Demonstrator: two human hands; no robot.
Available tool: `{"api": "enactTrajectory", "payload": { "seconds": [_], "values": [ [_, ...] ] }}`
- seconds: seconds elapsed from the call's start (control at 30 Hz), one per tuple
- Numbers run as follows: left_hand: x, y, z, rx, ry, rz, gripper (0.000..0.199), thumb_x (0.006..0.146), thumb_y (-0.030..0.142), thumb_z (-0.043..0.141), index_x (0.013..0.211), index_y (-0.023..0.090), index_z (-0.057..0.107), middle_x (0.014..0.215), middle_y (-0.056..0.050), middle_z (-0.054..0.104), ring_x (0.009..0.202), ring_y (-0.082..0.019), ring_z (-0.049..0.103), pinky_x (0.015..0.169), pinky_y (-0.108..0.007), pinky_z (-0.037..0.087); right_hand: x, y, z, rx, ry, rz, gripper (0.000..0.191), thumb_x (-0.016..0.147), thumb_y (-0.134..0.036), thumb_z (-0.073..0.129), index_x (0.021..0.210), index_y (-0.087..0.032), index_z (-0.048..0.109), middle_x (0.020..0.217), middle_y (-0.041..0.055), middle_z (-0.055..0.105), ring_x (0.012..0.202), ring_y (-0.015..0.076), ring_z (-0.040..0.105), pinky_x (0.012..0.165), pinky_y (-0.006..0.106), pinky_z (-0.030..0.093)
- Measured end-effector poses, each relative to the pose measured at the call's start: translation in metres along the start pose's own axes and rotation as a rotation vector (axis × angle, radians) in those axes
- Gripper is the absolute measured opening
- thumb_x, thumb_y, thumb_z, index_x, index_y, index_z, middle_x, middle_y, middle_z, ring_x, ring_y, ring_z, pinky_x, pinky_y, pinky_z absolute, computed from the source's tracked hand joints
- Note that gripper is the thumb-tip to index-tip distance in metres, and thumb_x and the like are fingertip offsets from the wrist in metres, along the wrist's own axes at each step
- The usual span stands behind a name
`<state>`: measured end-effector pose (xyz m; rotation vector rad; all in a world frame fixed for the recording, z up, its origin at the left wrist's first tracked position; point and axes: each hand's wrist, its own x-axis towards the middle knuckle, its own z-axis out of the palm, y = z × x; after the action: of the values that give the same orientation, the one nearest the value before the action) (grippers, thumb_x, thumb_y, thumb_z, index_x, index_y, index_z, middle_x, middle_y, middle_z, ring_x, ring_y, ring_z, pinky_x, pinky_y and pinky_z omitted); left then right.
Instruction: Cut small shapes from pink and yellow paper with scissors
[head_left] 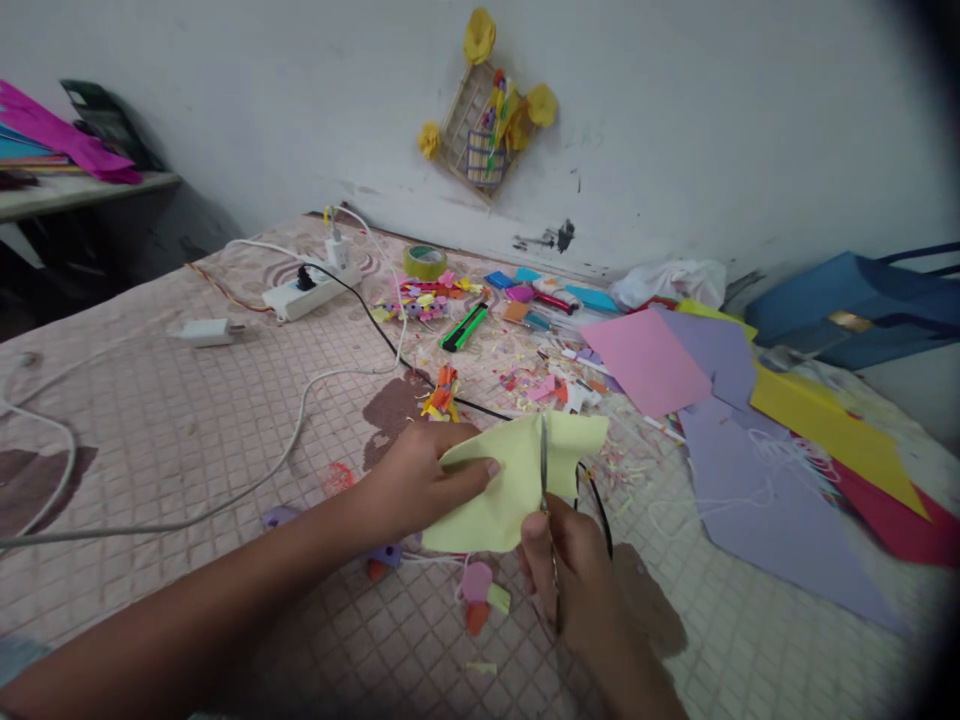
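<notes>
A pale yellow-green sheet of paper point(487, 500) is pinched at its left side by my left hand point(431, 475), with the thumb on top. My right hand point(574, 570) is wrapped round a pair of scissors point(544, 460), whose blade lies across the right part of the sheet and points away from me. Just below the sheet, a pink paper piece point(477, 582) and an orange one point(476, 617) lie on the patterned cloth. A bundle of orange and yellow paper strips point(442, 392) rests beyond my left hand.
A green cutter point(465, 327), a tape roll point(424, 262) and paper scraps lie farther back. Purple point(772, 500), pink point(646, 362) and yellow sheets cover the right side. A power strip point(311, 290) and white cables run across the left. A blue bag point(847, 310) stands at the right.
</notes>
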<state>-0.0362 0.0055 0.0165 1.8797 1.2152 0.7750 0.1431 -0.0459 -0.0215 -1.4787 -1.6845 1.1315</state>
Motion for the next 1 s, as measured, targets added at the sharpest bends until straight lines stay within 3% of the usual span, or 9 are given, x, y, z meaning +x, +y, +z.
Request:
{"api": "enactTrajectory", "payload": {
  "seconds": [0.6,0.83,1.0],
  "values": [
    [-0.001,0.000,0.001,0.004,-0.055,-0.019,0.025,0.079,0.031,0.047,0.061,0.015,0.047,0.054,0.004,0.046,0.049,-0.007,0.043,0.043,-0.017,0.030,-0.001,-0.004,-0.003,-0.065,0.043,0.015,0.041,0.085,-0.054,0.038,0.065,-0.020,0.046,0.051,-0.0019,0.049,0.043,0.0110,0.043,0.040,0.021,0.031],
    [-0.001,0.001,0.003,-0.006,-0.019,-0.027,0.024,0.078,0.032,0.050,0.061,0.015,0.050,0.054,0.003,0.049,0.048,-0.007,0.045,0.043,-0.017,0.031,-0.003,-0.008,-0.003,-0.149,0.064,0.021,0.039,0.085,-0.053,0.037,0.065,-0.021,0.048,0.051,-0.0008,0.052,0.044,0.0128,0.047,0.041,0.022,0.034],
    [0.000,0.002,-0.017,-0.209,0.032,-0.173,0.025,0.075,0.037,0.055,0.081,0.014,0.061,0.065,-0.001,0.062,0.054,-0.012,0.056,0.045,-0.020,0.040,-0.015,-0.002,-0.011,-0.297,0.142,0.026,0.042,0.085,-0.052,0.037,0.057,-0.022,0.045,0.042,-0.0017,0.050,0.037,0.0121,0.046,0.036,0.022,0.029]
  ]
}}
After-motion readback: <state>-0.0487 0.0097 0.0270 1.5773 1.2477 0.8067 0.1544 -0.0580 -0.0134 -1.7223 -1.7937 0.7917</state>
